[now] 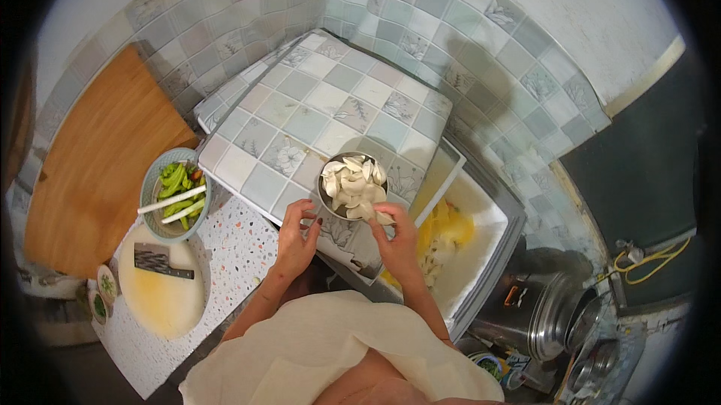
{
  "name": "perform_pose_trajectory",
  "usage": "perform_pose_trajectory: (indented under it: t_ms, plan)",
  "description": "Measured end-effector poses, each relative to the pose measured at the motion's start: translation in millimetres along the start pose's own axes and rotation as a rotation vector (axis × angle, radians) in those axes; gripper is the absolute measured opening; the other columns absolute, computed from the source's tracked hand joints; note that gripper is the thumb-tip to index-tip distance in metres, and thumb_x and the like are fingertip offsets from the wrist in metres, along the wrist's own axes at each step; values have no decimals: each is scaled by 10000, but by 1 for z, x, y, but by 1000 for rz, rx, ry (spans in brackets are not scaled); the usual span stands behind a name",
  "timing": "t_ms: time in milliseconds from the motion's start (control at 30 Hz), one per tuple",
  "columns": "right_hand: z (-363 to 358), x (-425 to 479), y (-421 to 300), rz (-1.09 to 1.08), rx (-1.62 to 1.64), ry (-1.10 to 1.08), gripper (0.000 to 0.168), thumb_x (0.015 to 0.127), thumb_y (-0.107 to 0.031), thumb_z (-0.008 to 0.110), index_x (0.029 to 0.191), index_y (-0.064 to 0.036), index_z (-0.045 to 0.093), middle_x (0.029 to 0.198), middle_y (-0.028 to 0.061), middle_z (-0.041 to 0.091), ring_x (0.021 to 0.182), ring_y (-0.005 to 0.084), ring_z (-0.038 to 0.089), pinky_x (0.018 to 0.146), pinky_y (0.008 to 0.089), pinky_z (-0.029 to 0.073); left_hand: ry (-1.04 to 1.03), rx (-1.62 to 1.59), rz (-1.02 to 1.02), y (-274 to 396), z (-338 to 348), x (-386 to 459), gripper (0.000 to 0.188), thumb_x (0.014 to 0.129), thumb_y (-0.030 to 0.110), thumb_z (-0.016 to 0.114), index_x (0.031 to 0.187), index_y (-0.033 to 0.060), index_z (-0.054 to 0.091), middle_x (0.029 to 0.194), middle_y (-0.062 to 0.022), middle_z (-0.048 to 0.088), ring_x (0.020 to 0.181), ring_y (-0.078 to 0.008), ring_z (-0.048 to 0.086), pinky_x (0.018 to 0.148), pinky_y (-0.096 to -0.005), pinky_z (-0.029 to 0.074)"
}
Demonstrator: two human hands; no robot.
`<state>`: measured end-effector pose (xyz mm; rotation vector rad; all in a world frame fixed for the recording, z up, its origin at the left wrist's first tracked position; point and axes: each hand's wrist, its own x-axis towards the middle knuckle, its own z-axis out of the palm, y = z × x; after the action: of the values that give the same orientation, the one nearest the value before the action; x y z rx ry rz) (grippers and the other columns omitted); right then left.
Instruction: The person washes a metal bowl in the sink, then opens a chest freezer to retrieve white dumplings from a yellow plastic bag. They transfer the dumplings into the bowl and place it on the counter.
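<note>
A round metal bowl [321,191] heaped with pale dumplings [356,184] stands near the front edge of a tile-patterned lid [315,118]. At the bowl's lower right, my right hand [397,236] pinches a dumpling [384,217] between thumb and fingers. My left hand [297,235] is at the bowl's lower left with curled fingers apart, holding nothing. To the right of the lid, an open white-lined chest [479,258] contains a yellow plastic bag [450,225] and more pale pieces.
Left, a teal basket [147,180] holds green vegetables, beside a round cutting board [163,309] with a cleaver [160,261]. A large wooden board [107,163] leans on the wall. Small bowls [107,284] stand at the counter's edge; a metal pot [524,306] is at right.
</note>
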<state>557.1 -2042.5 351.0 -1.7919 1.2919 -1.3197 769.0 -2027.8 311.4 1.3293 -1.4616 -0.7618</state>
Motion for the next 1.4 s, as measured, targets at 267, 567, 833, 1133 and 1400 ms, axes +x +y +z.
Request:
perform_pose_trajectory:
  t_ms: [267, 567, 833, 1133, 1400]
  plan:
    - [-77, -78, 97, 430, 449, 914, 252, 883, -51, 602, 1116, 4, 522, 1016, 100, 571, 857, 185, 607, 749, 281, 512, -7, -25, -146, 0, -8, -6, 340, 858, -57, 520, 1179, 49, 486, 1233, -101, 505, 923, -182, 593, 727, -298, 487]
    - [-35, -164, 286, 724, -146, 610, 298, 910, -179, 553, 1120, 32, 542, 1007, 167, 609, 874, 279, 637, 786, 346, 515, -57, 97, -66, 0, -7, 19, 341, 890, -14, 496, 1228, 12, 470, 1212, -96, 522, 968, -189, 581, 731, -296, 473]
    - [-27, -87, 241, 813, -137, 376, 337, 942, -292, 497, 1007, 26, 587, 991, 213, 626, 924, 358, 609, 786, 436, 472, 148, 451, 68, -79, -65, 87, 378, 873, 43, 558, 1233, -10, 456, 1170, -168, 513, 1070, -290, 521, 839, -359, 447]
    - [3, -43, 237, 765, -507, 710, 333, 963, -253, 415, 901, 30, 579, 878, 247, 625, 839, 424, 593, 758, 497, 455, 265, 1030, -61, -240, -173, 263, 545, 902, 375, 545, 1226, -58, 478, 1231, -282, 511, 1154, -440, 470, 963, -477, 385]
    - [-7, -80, 278, 847, -492, 598, 325, 952, -220, 402, 834, 8, 601, 817, 276, 605, 802, 454, 588, 729, 519, 451, 30, 823, -256, -253, -156, 308, 811, 885, 652, 372, 1210, -76, 521, 1187, -313, 554, 1117, -465, 517, 932, -477, 410]
